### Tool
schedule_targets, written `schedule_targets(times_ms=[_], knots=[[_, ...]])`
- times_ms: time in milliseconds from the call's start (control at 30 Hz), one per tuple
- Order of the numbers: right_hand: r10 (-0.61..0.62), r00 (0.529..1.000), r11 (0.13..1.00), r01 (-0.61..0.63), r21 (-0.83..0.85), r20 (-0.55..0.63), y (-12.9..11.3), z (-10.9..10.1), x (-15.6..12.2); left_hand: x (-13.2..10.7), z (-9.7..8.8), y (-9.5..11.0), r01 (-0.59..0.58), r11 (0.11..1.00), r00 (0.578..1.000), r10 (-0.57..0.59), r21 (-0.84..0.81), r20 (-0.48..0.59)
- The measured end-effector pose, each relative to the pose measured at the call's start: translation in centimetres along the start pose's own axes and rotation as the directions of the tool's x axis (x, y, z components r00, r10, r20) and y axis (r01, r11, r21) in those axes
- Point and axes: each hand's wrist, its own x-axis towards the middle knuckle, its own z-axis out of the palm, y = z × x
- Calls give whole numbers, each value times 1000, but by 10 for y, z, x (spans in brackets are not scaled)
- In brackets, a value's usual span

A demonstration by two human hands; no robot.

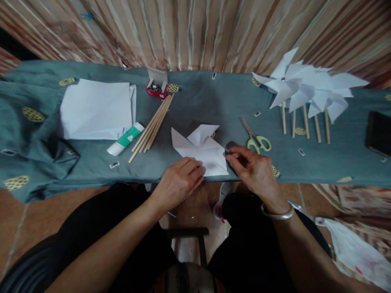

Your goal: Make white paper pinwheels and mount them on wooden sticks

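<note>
A white paper pinwheel (203, 148) lies near the front edge of the cloth-covered table, its blades folded in towards the middle. Curled fingers of my left hand (181, 179) grip its lower left part and hide some of that side. At its right edge, my right hand (253, 167) has thumb and forefinger closed on the paper. Green-handled scissors (258, 143) lie just beyond my right hand. Left of the pinwheel is a bundle of several wooden sticks (154, 124), beside a white and green glue tube (126, 139).
A stack of white paper (96, 110) is at the left. Behind the sticks stands an open red box (157, 88) of small metal pins. Several pinwheels on sticks (305, 87) lie at the back right. A dark object (378, 133) rests at the far right.
</note>
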Motion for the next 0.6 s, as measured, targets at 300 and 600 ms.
schedule_targets(times_ms=[300,600], knots=[[-115,984,893,42,448,137,5,1,4,-4,-5,-1,24,999,998,-25,-29,-51],[-83,988,836,-2,548,129,-12,22,13,-2,-7,2,28,999,1000,-28,-21,-13]])
